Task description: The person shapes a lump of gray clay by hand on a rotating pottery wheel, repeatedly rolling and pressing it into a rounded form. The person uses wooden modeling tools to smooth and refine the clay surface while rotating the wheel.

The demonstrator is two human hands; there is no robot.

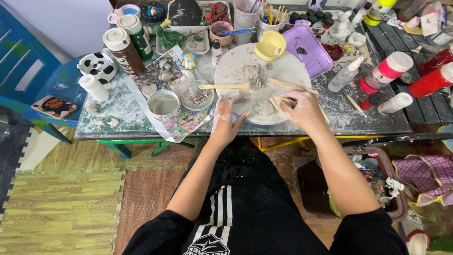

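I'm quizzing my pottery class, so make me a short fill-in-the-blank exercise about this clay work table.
1. The flat grey clay piece lies on a round white ____.
2. The right hand holds a ____ tool against the clay.
3. The small cup at the board's far edge is ____ in colour.
4. The left hand rests on the board's ____ edge.

Missing words: board; wooden; yellow; near

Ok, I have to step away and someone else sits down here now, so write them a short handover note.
Left hand: flat on the plate rim, coated in clay, holding nothing.
Right hand: grip on a small clay piece over the plate.
On the plate: a shaped clay piece, a clay lump, two wooden tools.
Done: one piece shaped. Left: the piece in hand, the lump.
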